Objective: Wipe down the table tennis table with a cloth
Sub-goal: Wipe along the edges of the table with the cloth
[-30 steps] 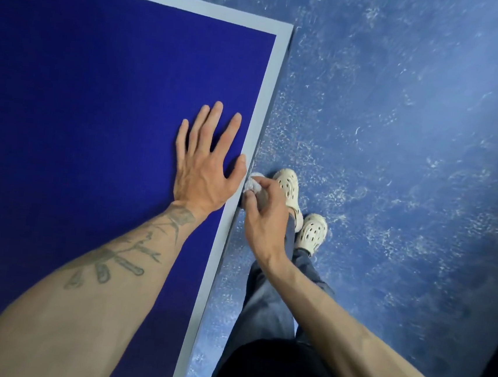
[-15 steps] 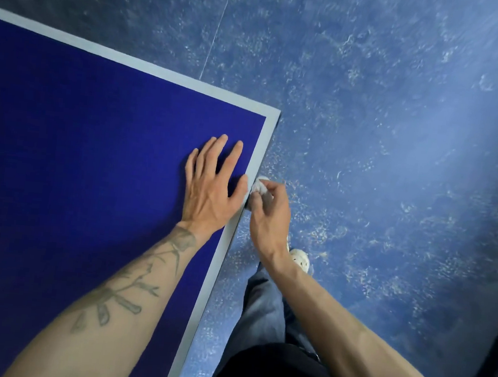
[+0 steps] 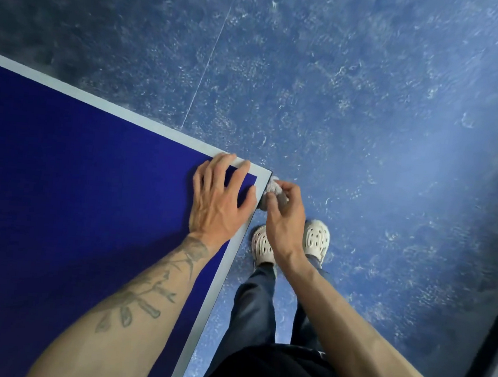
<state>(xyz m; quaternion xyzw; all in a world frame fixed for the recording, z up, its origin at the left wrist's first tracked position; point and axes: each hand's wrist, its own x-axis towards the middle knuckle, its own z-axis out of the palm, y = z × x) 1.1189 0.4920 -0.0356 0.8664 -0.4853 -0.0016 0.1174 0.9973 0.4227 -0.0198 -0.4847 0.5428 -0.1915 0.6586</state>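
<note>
I see the left hand [image 3: 219, 203] flat on the blue table [image 3: 58, 200], right at its corner, fingers straight and spread, tips reaching the white border line [image 3: 145, 116]. Right hand [image 3: 284, 219] is off the side edge, fingers and thumb curled round a wadded pale cloth [image 3: 275, 191]. The cloth sits against the table's side edge just below the corner. Hands are close, thumb of the left nearly at the cloth; I can't tell if they touch. Below: pale perforated shoes [image 3: 316, 239], dark trousers [image 3: 256, 307], scuffed blue floor [image 3: 368, 139].
</note>
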